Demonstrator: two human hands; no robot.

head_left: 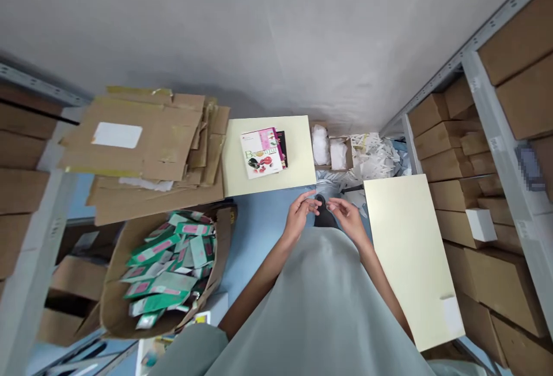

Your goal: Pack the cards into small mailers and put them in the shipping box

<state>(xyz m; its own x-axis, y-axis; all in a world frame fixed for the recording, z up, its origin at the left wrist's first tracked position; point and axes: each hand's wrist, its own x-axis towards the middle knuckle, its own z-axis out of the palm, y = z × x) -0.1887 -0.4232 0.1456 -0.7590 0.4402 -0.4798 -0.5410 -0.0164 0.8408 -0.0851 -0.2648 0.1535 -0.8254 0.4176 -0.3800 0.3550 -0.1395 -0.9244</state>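
Observation:
My left hand [301, 213] is held in front of my body, fingers apart and loosely curled, with nothing in it. Facing it, a short gap away, my right hand [345, 216] also has its fingers spread and holds nothing. Neither hand touches any object. Beyond them stands a cream table [298, 157]. Several books or magazines lie stacked on it, the top one a white booklet [262, 154] with red fruit on its cover. A second cream table [408, 249] is to the right of my right hand.
Flattened cardboard [151, 134] is piled at the left, above a large carton [222, 249] of green and pink boxes. Shelves of brown boxes [444, 145] line the right side. Shredded paper [374, 157] and a box with white bundles [339, 154] lie by the wall.

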